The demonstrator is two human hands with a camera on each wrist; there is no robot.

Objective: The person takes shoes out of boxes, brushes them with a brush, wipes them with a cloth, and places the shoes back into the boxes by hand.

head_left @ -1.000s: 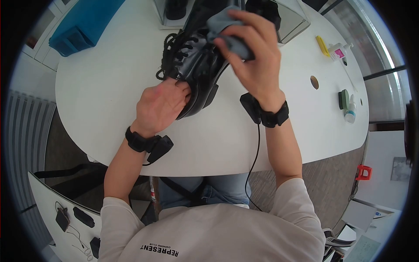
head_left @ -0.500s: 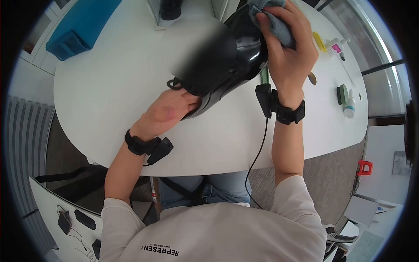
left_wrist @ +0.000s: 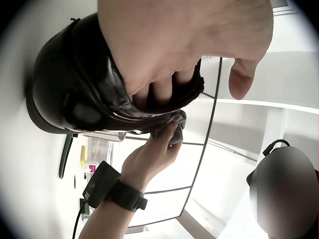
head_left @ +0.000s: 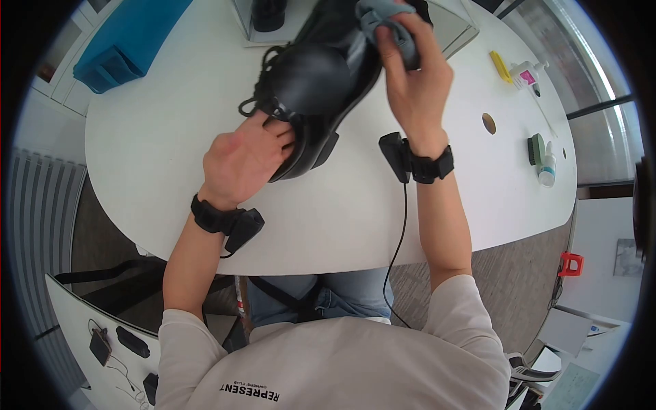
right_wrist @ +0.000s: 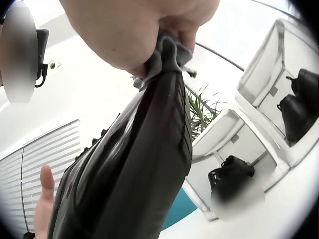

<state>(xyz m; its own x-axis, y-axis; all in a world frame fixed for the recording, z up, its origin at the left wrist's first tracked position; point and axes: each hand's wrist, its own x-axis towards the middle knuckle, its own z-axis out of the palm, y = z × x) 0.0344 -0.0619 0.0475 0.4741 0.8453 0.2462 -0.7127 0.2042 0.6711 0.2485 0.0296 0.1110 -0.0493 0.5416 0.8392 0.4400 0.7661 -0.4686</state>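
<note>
A glossy black lace-up shoe (head_left: 321, 130) is held up over the white table (head_left: 171, 137). My left hand (head_left: 244, 158) has its fingers inside the shoe's opening, and the left wrist view (left_wrist: 184, 40) shows them bent over the rim with the thumb apart. My right hand (head_left: 420, 89) pinches a grey-blue cloth (head_left: 383, 20) against the shoe near its toe end. In the right wrist view the cloth (right_wrist: 167, 57) is bunched between fingers and thumb, touching the shoe's tip (right_wrist: 164, 94).
Clear-sided boxes (right_wrist: 244, 107) with black shoes stand at the back. A teal case (head_left: 126, 48) lies at the back left. On the right are a yellow item (head_left: 501, 66), a white bottle (head_left: 526, 75), a green brush (head_left: 535, 149) and another bottle (head_left: 548, 171).
The shoe swung its toe end to the right, then back to the left. My right hand moved right with the cloth and came back; my left hand stayed at the shoe's opening.
</note>
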